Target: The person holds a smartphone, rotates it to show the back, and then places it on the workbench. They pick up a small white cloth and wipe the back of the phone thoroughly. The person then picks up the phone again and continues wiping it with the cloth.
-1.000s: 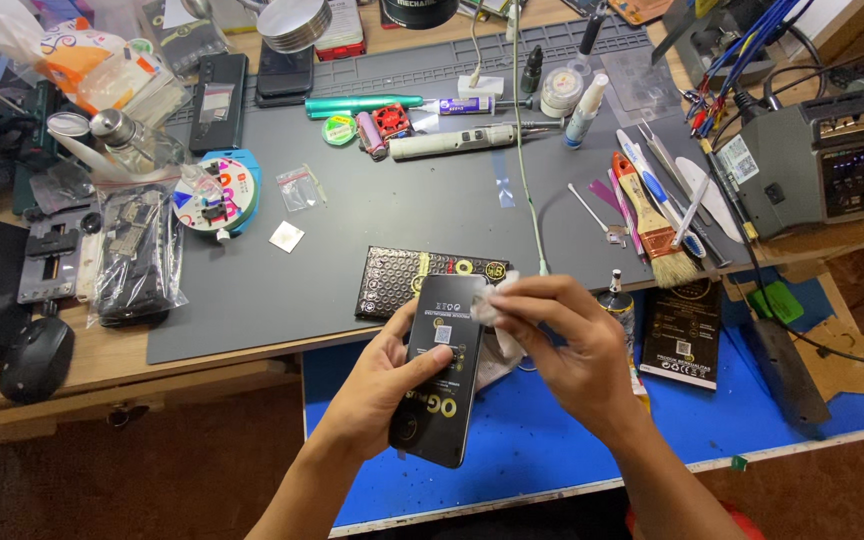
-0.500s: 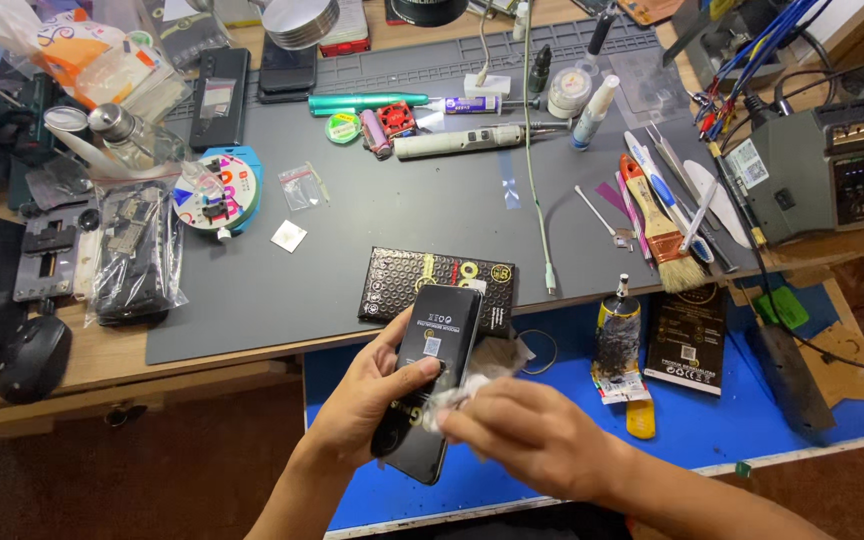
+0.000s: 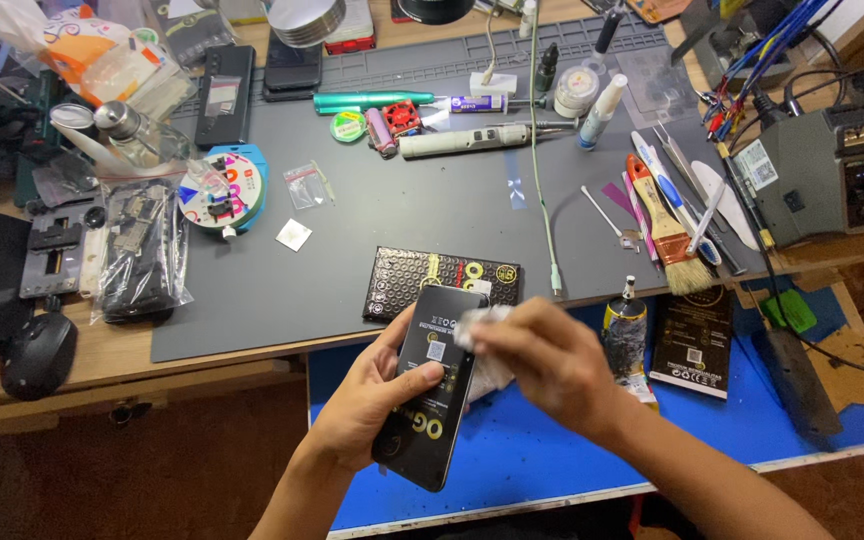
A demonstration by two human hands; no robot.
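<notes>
My left hand (image 3: 367,400) grips a black smartphone (image 3: 430,390), back side up, over the blue mat (image 3: 552,450) at the desk's front. My right hand (image 3: 542,365) presses a small white wipe (image 3: 480,325) against the upper part of the phone; its fingers cover the phone's right edge. A black patterned flat box (image 3: 402,280) lies on the grey work mat (image 3: 372,230) just beyond the phone.
A small bottle (image 3: 624,325) and a black packet (image 3: 694,342) sit right of my hands. A brush (image 3: 664,235), tweezers and a soldering station (image 3: 837,185) are at right. A mouse (image 3: 37,352), bagged parts (image 3: 137,255) and a colourful round disc (image 3: 222,190) are at left.
My right hand with the wipe moved down the phone's back, then back up to its upper part. The left hand kept hold of the phone, which tilted slightly.
</notes>
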